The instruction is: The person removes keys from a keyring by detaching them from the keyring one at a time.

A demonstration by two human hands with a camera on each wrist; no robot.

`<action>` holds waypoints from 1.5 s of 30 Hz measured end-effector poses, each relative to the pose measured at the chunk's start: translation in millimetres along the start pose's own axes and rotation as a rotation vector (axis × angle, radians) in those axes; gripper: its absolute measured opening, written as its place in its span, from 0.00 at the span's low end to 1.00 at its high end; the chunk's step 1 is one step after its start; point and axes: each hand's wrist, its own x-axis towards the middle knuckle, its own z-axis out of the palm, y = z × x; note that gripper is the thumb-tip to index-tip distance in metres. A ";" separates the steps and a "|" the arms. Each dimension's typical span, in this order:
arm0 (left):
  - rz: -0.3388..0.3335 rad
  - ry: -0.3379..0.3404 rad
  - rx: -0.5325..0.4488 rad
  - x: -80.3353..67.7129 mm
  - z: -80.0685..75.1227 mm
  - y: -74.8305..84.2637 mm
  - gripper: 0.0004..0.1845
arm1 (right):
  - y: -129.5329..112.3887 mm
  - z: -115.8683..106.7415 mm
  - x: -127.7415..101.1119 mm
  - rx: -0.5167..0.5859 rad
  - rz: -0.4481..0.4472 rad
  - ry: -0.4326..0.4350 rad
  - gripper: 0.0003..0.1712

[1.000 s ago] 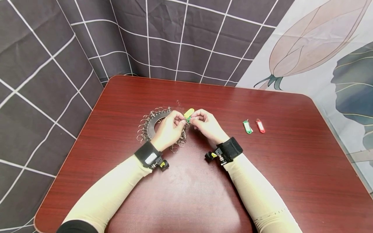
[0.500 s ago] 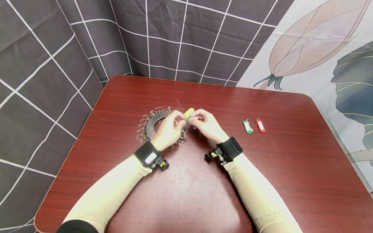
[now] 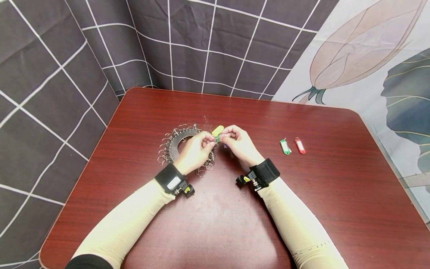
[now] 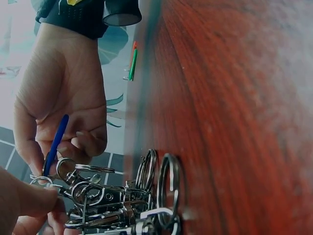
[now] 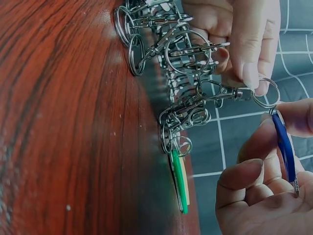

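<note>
My left hand point(image 3: 198, 149) pinches the edge of a split ring point(image 5: 268, 104) that hangs from a metal clasp on the grey ring-shaped holder point(image 3: 174, 145). In the right wrist view, my right hand point(image 5: 257, 188) holds a blue key tag point(image 5: 285, 147) between thumb and finger. The top of the tag meets the split ring there. The left wrist view shows the blue tag edge-on against the right palm. Beside the fingertips in the head view lie a yellow key tag point(image 3: 218, 130) and a green key tag point(image 3: 217, 138), the green one partly hidden.
Many split rings and clasps point(image 4: 105, 196) fringe the holder on the reddish-brown table point(image 3: 215, 216). To the right lie another green key tag point(image 3: 285, 147) and a red key tag point(image 3: 300, 145). Dark checked cloth point(image 3: 188, 48) hangs behind the table.
The left fingertips have shifted slightly right and toward the body. The right hand stays nearly in place, with small finger movements at the blue tag.
</note>
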 end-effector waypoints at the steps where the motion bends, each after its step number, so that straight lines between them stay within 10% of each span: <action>1: -0.004 0.004 -0.007 0.0 0.2 -0.4 0.05 | 0.1 0.3 -0.2 0.004 0.005 -0.004 0.09; 13: -0.017 0.108 -0.096 -1.3 0.9 0.0 0.06 | 3.9 1.5 -0.8 -0.008 0.008 -0.127 0.08; 34: -0.032 -0.021 0.000 -0.3 -0.2 2.0 0.07 | -1.5 0.1 -1.1 0.034 0.019 -0.022 0.08; 45: -0.009 0.071 -0.062 -1.4 0.0 0.1 0.05 | 0.4 1.0 -0.9 0.008 0.025 -0.064 0.08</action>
